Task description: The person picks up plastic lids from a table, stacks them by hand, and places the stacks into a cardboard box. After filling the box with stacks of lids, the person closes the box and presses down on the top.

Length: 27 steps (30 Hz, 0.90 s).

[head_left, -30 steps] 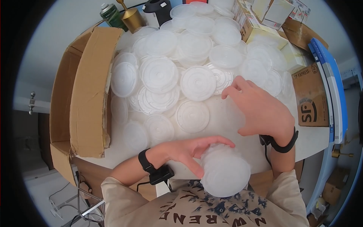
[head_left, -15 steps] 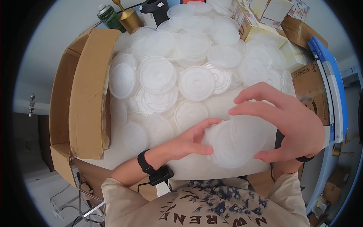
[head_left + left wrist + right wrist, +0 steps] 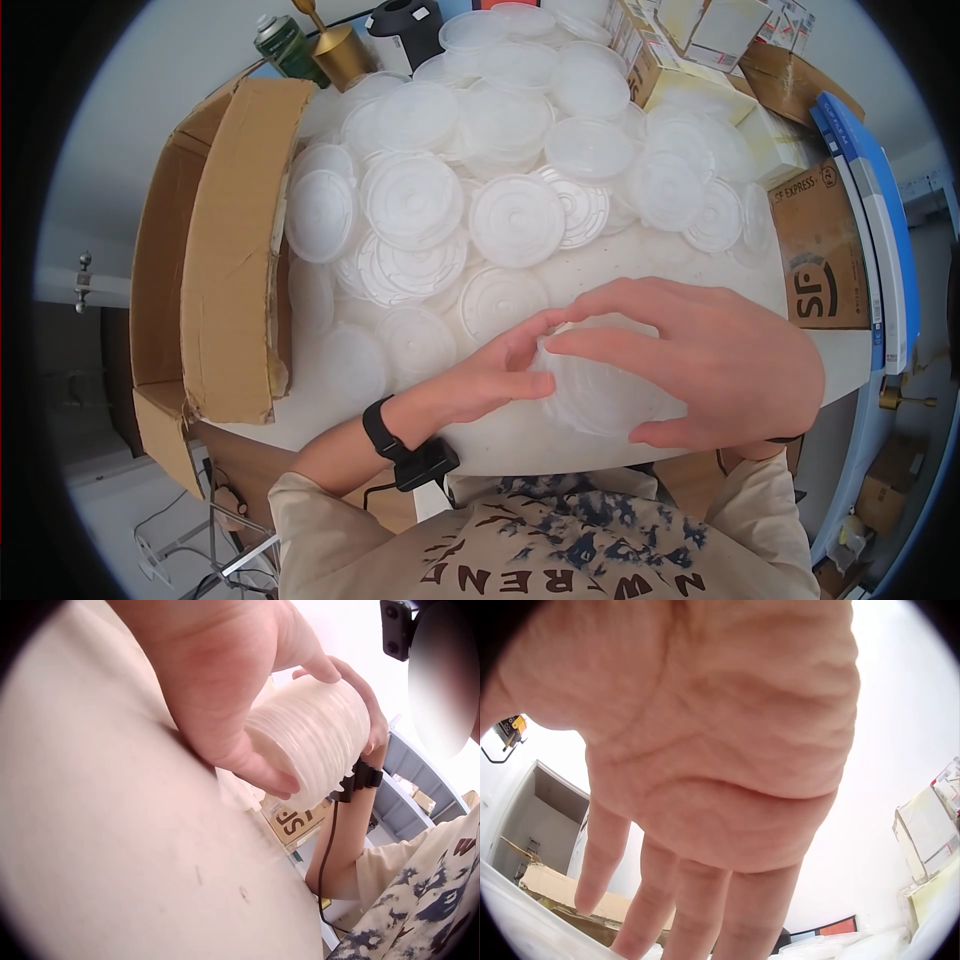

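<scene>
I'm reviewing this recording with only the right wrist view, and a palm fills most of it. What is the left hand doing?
Observer: The left hand holds a stack of plastic lids.
Reviewer: Is the right hand on that as well?
Observer: Yes, in the left wrist view the right hand curves round the far end of the stack.
Reviewer: And what else am I missing, past the right hand?
Observer: In the head view, a brown cardboard box with "SF" printed on it stands there.
</scene>
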Available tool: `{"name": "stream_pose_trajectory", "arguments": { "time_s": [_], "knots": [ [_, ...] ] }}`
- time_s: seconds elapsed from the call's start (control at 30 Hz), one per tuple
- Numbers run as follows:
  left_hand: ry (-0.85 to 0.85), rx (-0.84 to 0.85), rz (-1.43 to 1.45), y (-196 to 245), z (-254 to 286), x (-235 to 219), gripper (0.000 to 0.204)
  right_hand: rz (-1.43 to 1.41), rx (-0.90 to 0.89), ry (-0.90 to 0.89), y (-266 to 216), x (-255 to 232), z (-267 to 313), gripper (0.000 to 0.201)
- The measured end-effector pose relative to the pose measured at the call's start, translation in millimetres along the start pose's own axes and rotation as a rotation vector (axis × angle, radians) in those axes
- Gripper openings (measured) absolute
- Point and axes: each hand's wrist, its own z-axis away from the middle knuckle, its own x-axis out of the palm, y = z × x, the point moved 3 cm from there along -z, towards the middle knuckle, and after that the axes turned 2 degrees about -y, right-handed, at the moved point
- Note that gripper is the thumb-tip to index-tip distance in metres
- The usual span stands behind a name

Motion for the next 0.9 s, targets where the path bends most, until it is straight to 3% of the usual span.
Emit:
{"name": "stream_pose_trajectory", "arguments": {
  "time_s": [0.73,0.9],
  "knots": [
    [-0.014,-0.040,0.128,3.7,1.4,1.2,0.093,0.049,0.103,0.036,-5.9,7.6,-2.5,0.073],
    [-0.041,-0.038,0.122,3.8,0.8,2.9,0.094,0.069,0.045,0.007,-5.7,3.4,-2.2,0.074]
  ]
}}
